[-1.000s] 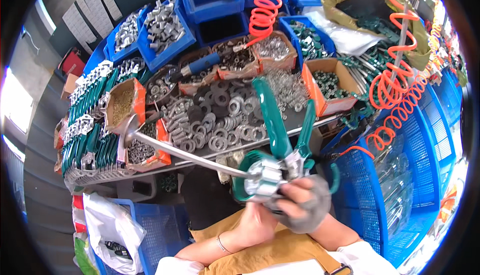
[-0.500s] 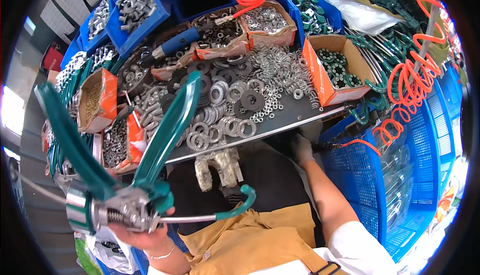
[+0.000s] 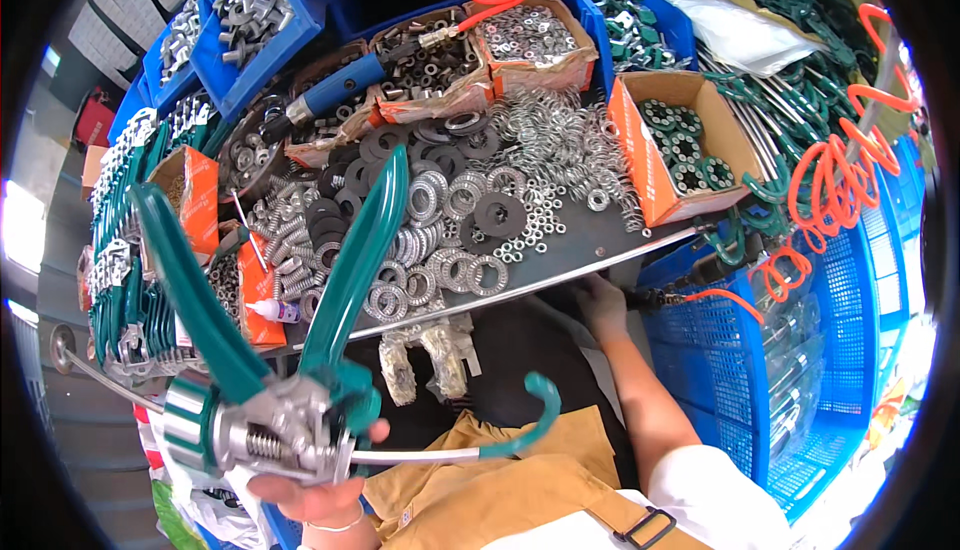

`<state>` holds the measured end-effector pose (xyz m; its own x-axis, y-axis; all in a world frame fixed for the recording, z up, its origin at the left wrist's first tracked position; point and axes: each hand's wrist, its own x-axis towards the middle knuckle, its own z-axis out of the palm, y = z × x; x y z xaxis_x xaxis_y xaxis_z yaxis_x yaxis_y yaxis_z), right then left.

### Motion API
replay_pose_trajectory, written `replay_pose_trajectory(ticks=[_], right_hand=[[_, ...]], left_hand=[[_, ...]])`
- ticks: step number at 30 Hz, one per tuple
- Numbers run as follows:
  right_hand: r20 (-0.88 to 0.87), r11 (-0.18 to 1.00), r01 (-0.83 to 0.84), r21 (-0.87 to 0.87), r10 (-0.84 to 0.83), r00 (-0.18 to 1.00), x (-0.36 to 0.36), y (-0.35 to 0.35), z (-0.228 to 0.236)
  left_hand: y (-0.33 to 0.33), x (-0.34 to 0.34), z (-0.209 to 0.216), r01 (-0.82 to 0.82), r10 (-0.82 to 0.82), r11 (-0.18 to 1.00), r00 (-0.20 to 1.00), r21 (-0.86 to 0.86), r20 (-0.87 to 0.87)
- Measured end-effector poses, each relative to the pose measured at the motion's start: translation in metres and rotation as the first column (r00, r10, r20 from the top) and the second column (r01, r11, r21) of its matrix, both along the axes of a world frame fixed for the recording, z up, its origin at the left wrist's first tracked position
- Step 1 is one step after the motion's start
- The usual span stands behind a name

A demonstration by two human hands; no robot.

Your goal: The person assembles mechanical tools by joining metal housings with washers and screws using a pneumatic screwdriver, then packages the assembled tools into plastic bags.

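My left hand [image 3: 310, 500] is closed around the metal body of a caulking gun [image 3: 290, 430], raised at the lower left. Its two green handles point up and spread apart. A rod with a green hooked end sticks out to the right, and a round plate ends the rod on the left. Below the bench's front edge at centre right, my right hand [image 3: 603, 308] is closed around a dark air tool [image 3: 648, 299] joined to an orange hose. Most of that tool is hidden by my hand and shadow.
Springs [image 3: 560, 135], ring-shaped bearings [image 3: 460, 270] and small nuts [image 3: 535, 215] cover the bench [image 3: 590, 245]. Cardboard boxes and blue bins stand behind. A blue crate [image 3: 700, 380] sits at the right under a coiled orange hose [image 3: 830, 185]. A wrapped fixture [image 3: 430, 350] hangs at the front edge.
The caulking gun in my left hand has moved a little right and down, its handles now slightly closer together. My right hand stays near the same place with the air tool.
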<state>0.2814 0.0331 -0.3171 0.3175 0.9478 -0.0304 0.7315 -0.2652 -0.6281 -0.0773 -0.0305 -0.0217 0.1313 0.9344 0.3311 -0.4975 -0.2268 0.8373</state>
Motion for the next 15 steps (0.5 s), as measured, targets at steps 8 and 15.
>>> replay_pose_trajectory(ticks=[8,15], right_hand=[[-0.628,0.648,0.202,0.735,0.762,-0.159,-0.038,-0.095,0.251],[0.151,0.348,-0.515,0.783,0.697,0.701,-0.108,-0.091,0.307]], left_hand=[[-0.008,0.058,-0.009,0.191,-0.139,0.867,0.980,-0.461,0.144],[-0.047,0.081,-0.032,0.513,-0.400,0.748,0.855,-0.421,0.330]])
